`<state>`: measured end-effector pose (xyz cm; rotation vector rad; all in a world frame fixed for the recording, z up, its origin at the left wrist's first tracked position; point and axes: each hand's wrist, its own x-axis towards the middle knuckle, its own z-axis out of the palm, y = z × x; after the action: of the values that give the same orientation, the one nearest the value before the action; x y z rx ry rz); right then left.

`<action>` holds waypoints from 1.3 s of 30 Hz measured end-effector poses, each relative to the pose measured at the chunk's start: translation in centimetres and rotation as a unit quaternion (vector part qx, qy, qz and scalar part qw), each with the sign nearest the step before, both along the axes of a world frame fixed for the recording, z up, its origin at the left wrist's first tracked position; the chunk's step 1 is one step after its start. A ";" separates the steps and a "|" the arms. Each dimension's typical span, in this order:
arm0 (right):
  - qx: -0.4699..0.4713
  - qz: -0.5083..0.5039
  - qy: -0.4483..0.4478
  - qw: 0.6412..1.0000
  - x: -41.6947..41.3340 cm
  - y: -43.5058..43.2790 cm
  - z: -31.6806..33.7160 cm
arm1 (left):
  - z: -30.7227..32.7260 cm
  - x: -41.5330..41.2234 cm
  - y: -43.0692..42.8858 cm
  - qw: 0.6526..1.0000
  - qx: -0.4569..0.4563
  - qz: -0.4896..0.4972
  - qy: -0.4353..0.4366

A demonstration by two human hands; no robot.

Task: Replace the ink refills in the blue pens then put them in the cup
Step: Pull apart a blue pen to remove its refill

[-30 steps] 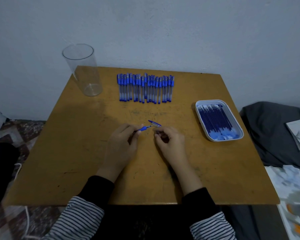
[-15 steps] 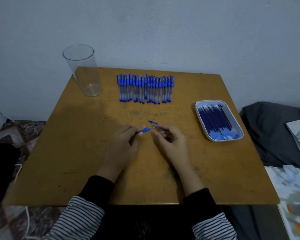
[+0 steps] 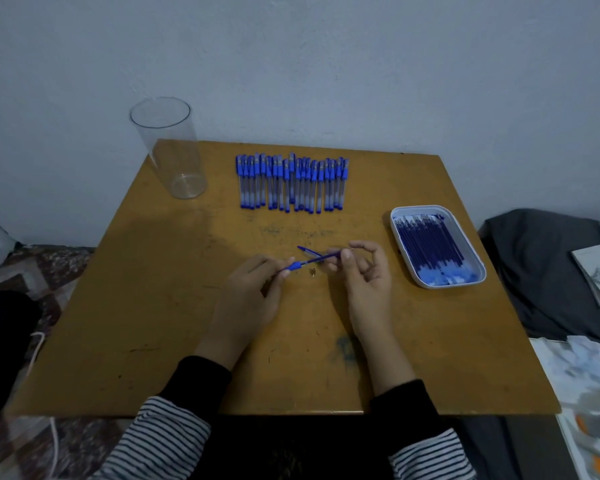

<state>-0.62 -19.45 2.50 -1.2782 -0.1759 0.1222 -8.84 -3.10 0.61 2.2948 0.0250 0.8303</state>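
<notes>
The left hand (image 3: 253,296) grips the blue pen (image 3: 293,266) by its barrel; the right hand (image 3: 368,282) pinches the thin refill (image 3: 317,259) sticking out of it, just above the counter (image 3: 153,306). The refill looks light and bendy, so I would hold it close to the barrel and pull straight.

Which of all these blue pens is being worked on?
The pen held between the left hand and right hand; the others lie in a row farther back.
</notes>
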 end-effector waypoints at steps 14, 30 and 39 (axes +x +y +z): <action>-0.058 -0.174 -0.029 0.983 0.6 0.0 0.0 | -0.1 0.4 0.0 1.000 -0.008 0.020 0.003; -0.260 0.020 -0.003 0.965 7.0 -3.0 1.2 | 0.8 4.3 0.8 0.997 -0.043 0.028 0.064; -0.427 0.103 -0.057 0.896 9.5 -3.1 1.7 | 0.1 5.3 0.9 0.998 -0.040 0.025 0.043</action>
<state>8.92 -22.59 4.20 -2.1496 -0.3851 0.3308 -3.50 -2.21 0.70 2.2616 0.1506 0.7418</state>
